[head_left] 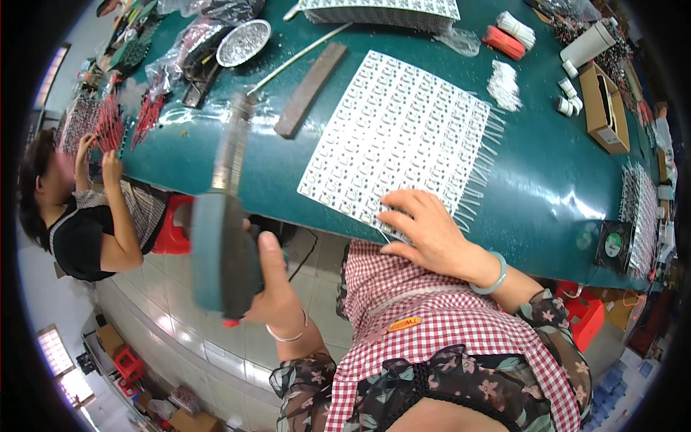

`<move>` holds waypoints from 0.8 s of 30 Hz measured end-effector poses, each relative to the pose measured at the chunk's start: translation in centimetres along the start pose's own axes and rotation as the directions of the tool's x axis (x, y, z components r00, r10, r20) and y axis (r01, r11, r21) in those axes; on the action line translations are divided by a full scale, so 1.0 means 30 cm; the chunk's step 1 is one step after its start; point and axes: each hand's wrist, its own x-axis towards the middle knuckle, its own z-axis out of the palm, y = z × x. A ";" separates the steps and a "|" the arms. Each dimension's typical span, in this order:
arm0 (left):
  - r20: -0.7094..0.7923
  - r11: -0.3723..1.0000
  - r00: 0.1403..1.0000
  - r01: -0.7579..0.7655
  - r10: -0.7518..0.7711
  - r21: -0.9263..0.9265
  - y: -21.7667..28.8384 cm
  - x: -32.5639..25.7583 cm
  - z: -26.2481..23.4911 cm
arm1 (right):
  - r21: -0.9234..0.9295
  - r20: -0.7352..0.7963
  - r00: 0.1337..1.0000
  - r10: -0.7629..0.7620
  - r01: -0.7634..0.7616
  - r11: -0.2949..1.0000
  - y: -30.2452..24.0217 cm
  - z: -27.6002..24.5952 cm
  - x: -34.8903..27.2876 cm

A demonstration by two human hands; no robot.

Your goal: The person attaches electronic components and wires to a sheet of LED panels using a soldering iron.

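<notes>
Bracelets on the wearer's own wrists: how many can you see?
2. A pale green bangle circles the right wrist, beside the white sheet. A thin silver bangle sits on the left wrist, below the left hand holding the teal-handled tool.

A long green counter (pixel 547 180) is seen, its glossy top lit by glare. Pale floor tiles (pixel 209 345) are laid below, with a red stool (pixel 171 227) tucked under. Bright windows (pixel 56 351) are glimpsed at the left edge, beside cardboard boxes (pixel 193 422).

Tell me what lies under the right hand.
The right hand rests on the near edge of a white panel of small parts on the green table. The parts beneath the palm are hidden.
</notes>
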 end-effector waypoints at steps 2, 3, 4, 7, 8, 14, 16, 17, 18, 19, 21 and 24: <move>-0.140 0.998 0.990 -0.039 0.030 -0.056 0.075 0.117 0.069 | 0.029 0.031 1.000 -0.001 0.000 1.000 0.000 -0.015 -0.016; -0.191 0.991 0.982 -0.029 0.003 -0.134 0.077 0.166 0.096 | 0.040 0.042 0.999 -0.005 0.004 0.999 0.007 -0.015 -0.027; -0.210 0.972 0.977 -0.019 -0.032 -0.235 0.050 0.217 0.129 | 0.020 0.055 0.998 -0.022 0.021 1.000 0.010 -0.012 -0.037; -0.172 0.996 0.981 -0.092 0.094 0.020 -0.295 0.432 0.238 | 0.011 0.094 0.994 -0.051 0.050 0.999 0.000 -0.015 -0.045; -0.020 0.993 0.993 0.119 -0.119 0.008 -0.356 0.480 0.254 | 0.012 0.123 0.991 -0.059 0.058 0.998 -0.011 -0.017 -0.046; 0.009 0.939 0.951 0.306 -0.308 -0.158 -0.341 0.447 0.335 | -0.006 0.161 0.987 -0.025 0.027 1.000 0.040 -0.023 -0.049; 0.091 0.863 0.918 0.394 -0.386 -0.317 -0.278 0.431 0.304 | 0.028 0.154 0.987 -0.055 0.051 0.998 0.029 -0.051 -0.051; 0.166 0.801 0.884 0.466 -0.436 -0.377 -0.243 0.429 0.271 | 0.030 0.159 0.987 -0.020 0.015 0.999 0.011 -0.066 -0.055; 0.276 0.729 0.837 0.547 -0.472 -0.411 -0.233 0.419 0.246 | 0.045 0.178 0.984 -0.026 0.019 0.999 0.022 -0.070 -0.055; 0.342 0.658 0.798 0.603 -0.497 -0.451 -0.234 0.406 0.226 | 0.066 0.201 0.979 -0.032 0.019 0.998 0.030 -0.074 -0.050; 0.517 0.510 0.725 0.688 -0.455 -0.516 -0.256 0.354 0.187 | 0.071 0.216 0.976 -0.012 -0.003 0.997 0.054 -0.067 -0.045; 0.583 0.405 0.641 0.768 -0.499 -0.497 -0.126 0.273 0.176 | 0.226 0.206 0.976 -0.069 0.022 0.974 -0.006 -0.151 -0.054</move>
